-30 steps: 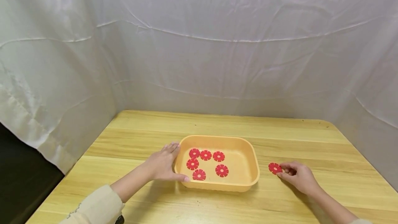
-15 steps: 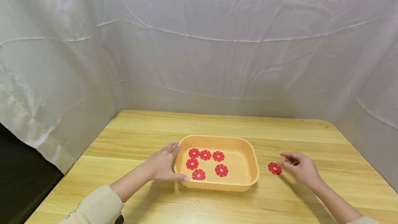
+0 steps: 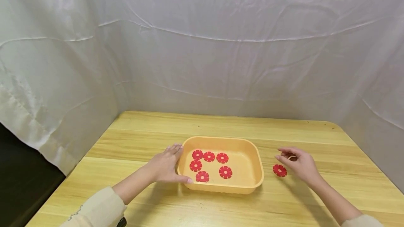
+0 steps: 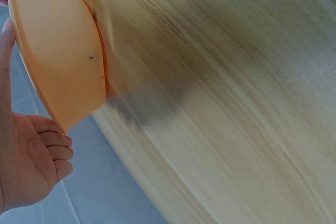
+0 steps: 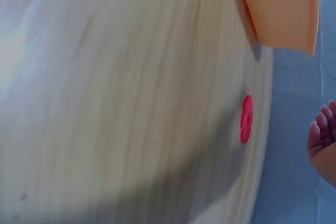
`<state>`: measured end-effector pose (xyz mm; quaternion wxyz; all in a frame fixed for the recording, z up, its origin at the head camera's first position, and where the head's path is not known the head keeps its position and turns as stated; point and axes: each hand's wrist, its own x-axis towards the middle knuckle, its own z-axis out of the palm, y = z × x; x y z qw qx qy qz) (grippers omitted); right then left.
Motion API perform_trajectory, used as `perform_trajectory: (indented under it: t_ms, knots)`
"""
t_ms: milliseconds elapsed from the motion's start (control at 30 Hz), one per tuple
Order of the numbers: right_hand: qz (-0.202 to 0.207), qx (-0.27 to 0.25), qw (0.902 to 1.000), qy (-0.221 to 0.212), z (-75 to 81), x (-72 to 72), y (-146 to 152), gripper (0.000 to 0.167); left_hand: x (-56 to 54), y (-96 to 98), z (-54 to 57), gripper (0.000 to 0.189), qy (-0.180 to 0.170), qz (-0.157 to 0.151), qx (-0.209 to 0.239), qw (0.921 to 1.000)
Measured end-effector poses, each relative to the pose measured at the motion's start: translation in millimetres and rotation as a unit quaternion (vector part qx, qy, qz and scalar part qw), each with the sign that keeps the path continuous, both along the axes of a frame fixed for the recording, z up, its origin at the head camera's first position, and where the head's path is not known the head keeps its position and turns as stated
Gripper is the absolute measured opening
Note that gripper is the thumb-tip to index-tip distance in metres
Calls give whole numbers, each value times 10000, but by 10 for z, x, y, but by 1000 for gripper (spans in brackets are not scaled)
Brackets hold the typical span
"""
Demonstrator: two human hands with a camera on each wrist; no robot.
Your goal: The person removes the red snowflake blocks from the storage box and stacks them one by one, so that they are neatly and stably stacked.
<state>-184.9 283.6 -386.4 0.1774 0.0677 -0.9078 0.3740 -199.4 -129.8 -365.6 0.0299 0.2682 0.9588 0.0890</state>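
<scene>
Beside the right end of an orange plastic basin (image 3: 233,187), a red notched snowflake disc (image 3: 280,170) lies flat on the wooden table. My right hand (image 3: 300,164) hovers just above and behind that disc, fingers loosely bent, with nothing between thumb and fingertips. The right wrist view catches the disc (image 5: 246,119) edge-on and the loose fingers (image 5: 324,125) apart from it. My left hand (image 3: 167,165) rests against the basin's left end, thumb along the front rim, other fingers toward the back corner. Several matching red discs (image 3: 225,172) lie flat inside the basin, mostly toward its left side.
The wooden table (image 3: 151,129) has rounded far corners. Pale cloth (image 3: 221,62) hangs behind it and at both sides. A dark area (image 3: 22,178) shows at the lower left, past the cloth's edge.
My right hand has let go of the red disc and risen, then shifted slightly left above it. The disc stays on the table; my left hand and the basin have not moved.
</scene>
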Motion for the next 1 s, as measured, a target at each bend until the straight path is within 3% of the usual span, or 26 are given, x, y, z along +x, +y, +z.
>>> perform_trajectory:
  t_ms: [567,1000]
  knots:
    - [350,-543,9979,40,107,-72,-277,27,-7,-1,-12,111,37,-30,-27,10000]
    - [534,-682,9962,-25,189,-126,-511,26,-16,0,-19,112,10,33,-4,10000]
